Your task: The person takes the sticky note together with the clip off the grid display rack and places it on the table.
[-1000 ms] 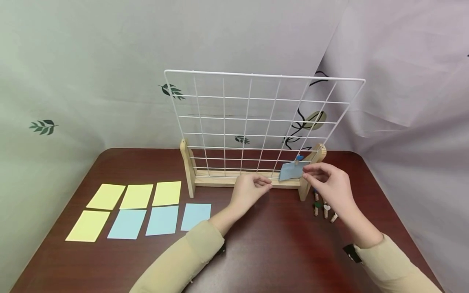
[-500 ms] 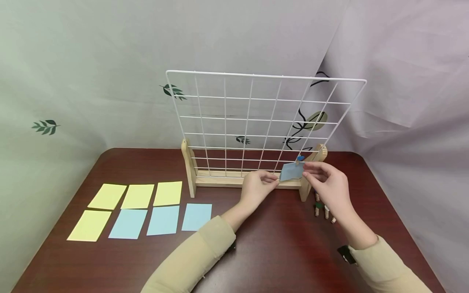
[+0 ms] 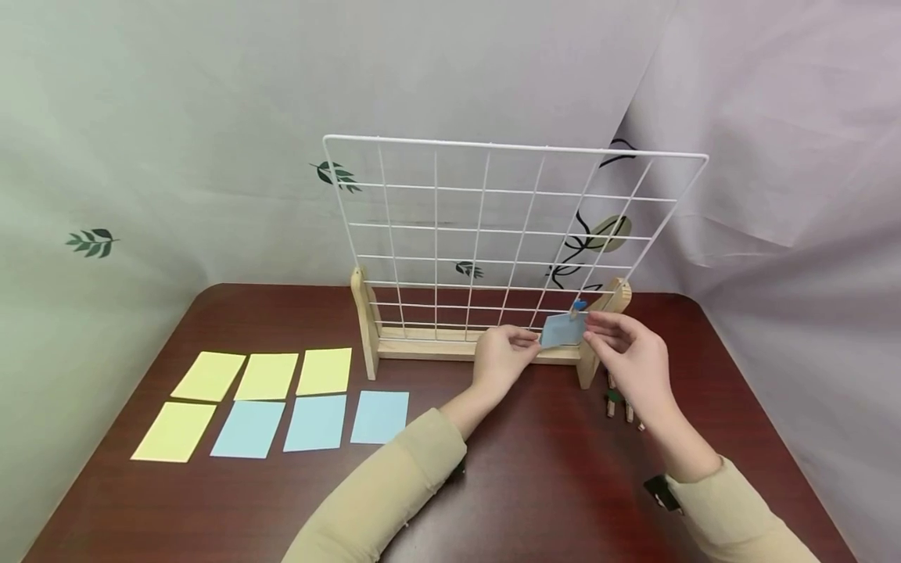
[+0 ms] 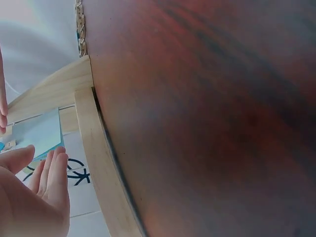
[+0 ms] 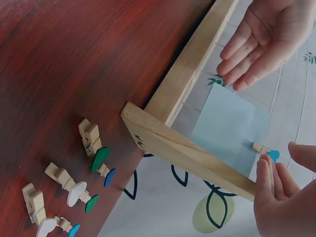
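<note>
A light blue paper note [image 3: 561, 331] hangs at the lower right of the white wire grid [image 3: 483, 189]. A small wooden clothespin with a blue top [image 5: 273, 155] sits on the note's edge. My left hand [image 3: 501, 360] is at the note's lower left corner; in the left wrist view its thumb and fingertips stand apart around that corner. Whether they touch the paper I cannot tell. At the note's right side is my right hand [image 3: 637, 363], fingertips close to the clothespin and thumb apart from them. Neither hand visibly grips anything.
The grid stands in a wooden base [image 3: 422, 349]. On the table's left lie several yellow notes [image 3: 173, 432] and blue notes [image 3: 314, 423]. Several clothespins [image 5: 61, 176] with green, white and blue tops lie right of the base, partly behind my right hand in the head view.
My left hand has moved right to the note's lower left corner. My right hand has stayed beside the note, shifting only slightly. The note still hangs in the same place.
</note>
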Available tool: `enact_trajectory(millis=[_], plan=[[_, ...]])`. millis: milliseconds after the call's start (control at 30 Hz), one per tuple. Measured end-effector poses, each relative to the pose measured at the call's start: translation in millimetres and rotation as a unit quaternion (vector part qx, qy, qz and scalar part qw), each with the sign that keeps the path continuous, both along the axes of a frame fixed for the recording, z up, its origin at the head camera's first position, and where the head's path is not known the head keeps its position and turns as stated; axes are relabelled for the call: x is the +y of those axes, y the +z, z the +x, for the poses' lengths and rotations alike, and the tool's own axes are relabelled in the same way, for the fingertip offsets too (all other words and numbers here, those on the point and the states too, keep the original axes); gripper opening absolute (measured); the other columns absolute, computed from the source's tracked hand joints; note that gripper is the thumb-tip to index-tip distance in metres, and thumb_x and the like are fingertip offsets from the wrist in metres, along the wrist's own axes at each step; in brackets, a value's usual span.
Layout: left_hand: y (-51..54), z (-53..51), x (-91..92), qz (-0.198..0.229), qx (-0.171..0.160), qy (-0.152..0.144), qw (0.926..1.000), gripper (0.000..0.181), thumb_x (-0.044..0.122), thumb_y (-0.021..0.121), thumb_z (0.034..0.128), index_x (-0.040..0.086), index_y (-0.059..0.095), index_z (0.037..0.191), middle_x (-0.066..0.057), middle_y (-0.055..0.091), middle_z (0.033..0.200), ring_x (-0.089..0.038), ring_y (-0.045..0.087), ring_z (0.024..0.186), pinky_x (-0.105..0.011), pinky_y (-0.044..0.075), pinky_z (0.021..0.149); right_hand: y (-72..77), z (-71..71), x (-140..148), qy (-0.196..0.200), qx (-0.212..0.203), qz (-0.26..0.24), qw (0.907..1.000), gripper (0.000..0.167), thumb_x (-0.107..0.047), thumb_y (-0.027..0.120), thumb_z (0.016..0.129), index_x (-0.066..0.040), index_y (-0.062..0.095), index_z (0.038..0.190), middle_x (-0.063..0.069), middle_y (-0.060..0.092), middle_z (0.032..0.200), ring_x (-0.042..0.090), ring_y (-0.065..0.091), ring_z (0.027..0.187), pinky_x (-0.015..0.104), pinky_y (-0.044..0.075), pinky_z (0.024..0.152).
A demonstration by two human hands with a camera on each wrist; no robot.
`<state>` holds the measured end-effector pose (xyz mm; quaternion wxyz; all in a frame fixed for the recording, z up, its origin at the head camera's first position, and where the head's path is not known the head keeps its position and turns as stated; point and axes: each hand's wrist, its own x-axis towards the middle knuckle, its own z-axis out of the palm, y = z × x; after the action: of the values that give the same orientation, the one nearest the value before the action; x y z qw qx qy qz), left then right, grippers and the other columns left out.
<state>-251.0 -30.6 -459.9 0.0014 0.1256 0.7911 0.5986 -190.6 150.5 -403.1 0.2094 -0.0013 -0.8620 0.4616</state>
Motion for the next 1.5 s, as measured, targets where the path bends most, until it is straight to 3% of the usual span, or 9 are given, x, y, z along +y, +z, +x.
enact_trajectory(millis=[633, 933, 1267, 1500], plan=[[-0.9, -5.6, 9.1, -0.036, 0.011, 0.008, 0.9993, 0.015, 0.006, 0.084, 0.0882, 0.002, 0.084, 0.103, -0.011, 0.084, 0.093, -0.018, 0.083, 0.084, -0.013, 0.061, 0.068, -8.7, -1.7, -16, -0.026, 0.034, -0.099, 0.9942, 0.033, 0.013, 0.072, 0.093, 0.013, 0.070, 0.126, 0.037, 0.073, 0.118, -0.019, 0.069, 0.089, 0.003, 0.056, 0.084], [-0.7, -4.5, 10.7, -0.080, 0.025, 0.013, 0.9964, 0.011, 0.011, 0.084, 0.0901, 0.007, 0.083, 0.101, -0.005, 0.084, 0.093, -0.013, 0.081, 0.084, -0.011, 0.058, 0.069, -11.1, -4.4, -22, -0.038, 0.063, -0.128, 0.9890, 0.037, 0.018, 0.068, 0.092, 0.017, 0.066, 0.129, 0.037, 0.070, 0.125, -0.015, 0.071, 0.096, 0.005, 0.057, 0.089], [-1.0, -3.1, 13.1, -0.126, 0.043, 0.030, 0.9907, 0.008, 0.018, 0.084, 0.0903, 0.014, 0.084, 0.098, 0.002, 0.084, 0.094, -0.010, 0.080, 0.085, -0.015, 0.058, 0.071, -6.9, -3.3, -28, -0.052, 0.054, -0.142, 0.9870, 0.037, 0.010, 0.068, 0.096, 0.014, 0.066, 0.133, 0.035, 0.069, 0.130, -0.016, 0.069, 0.098, 0.003, 0.054, 0.090], [-3.0, -6.5, 14.8, -0.114, 0.042, 0.020, 0.9923, 0.007, 0.016, 0.084, 0.0902, 0.011, 0.083, 0.094, 0.000, 0.083, 0.087, -0.010, 0.077, 0.077, -0.014, 0.055, 0.066, -7.0, -5.3, -31, -0.060, 0.044, -0.157, 0.9849, 0.041, 0.009, 0.066, 0.098, 0.014, 0.061, 0.139, 0.033, 0.065, 0.139, -0.017, 0.067, 0.101, 0.002, 0.053, 0.093]])
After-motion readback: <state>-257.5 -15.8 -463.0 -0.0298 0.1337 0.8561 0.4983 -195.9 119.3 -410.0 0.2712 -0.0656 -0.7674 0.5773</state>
